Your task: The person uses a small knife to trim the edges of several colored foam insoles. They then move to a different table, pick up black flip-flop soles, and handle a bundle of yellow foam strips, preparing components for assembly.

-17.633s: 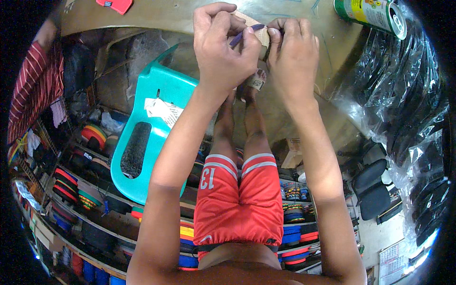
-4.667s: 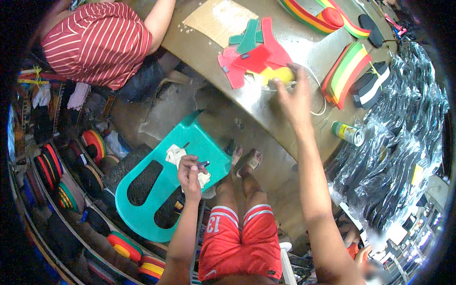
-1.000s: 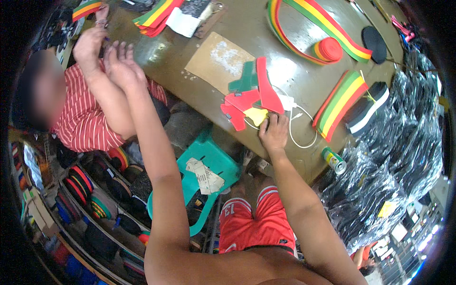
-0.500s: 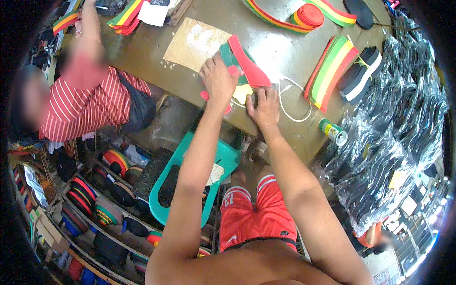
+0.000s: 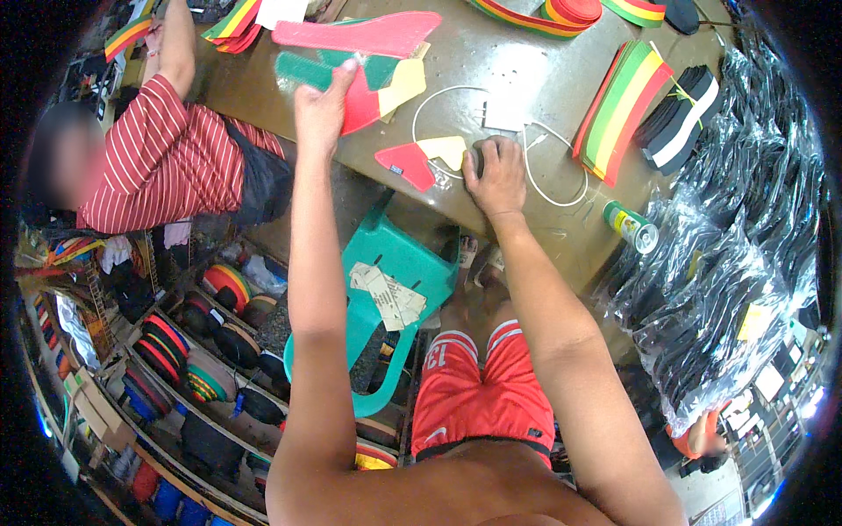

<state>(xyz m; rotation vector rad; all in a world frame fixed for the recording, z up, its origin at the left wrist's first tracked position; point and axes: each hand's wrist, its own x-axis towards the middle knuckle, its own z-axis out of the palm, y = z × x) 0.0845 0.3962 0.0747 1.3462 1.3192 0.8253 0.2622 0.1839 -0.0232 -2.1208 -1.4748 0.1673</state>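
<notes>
Evidently we are looking at a gathering step. The person's left hand (image 5: 323,112) is closed in a pinch, thumb uppermost, on a loose bundle of flat felt-like pieces (image 5: 361,110) in red, green and yellow. We judge the bundle raised off the table, toward the person's left. A long pinkish-red strip with a flared end (image 5: 360,35) lies across its far side (whether the thumb clamps that one too, we cannot tell).

On the brown, glossy tabletop (image 5: 561,241) we find two pieces outside the bundle: a red flat piece with a small dark label (image 5: 406,167) near the edge, and a pale-yellow flat piece (image 5: 443,152) touching it. The right hand (image 5: 498,175) rests palm down just beside the yellow one, fingers bent, something dark beneath them; we cannot tell whether it grips anything. A thin white cable (image 5: 452,89) loops around this spot.

Our reading: the pieces are being collected and separated. The next move calls for a firm left pinch, so that no loose layer slides out, and for right fingertips that avoid snagging the cable.
</notes>
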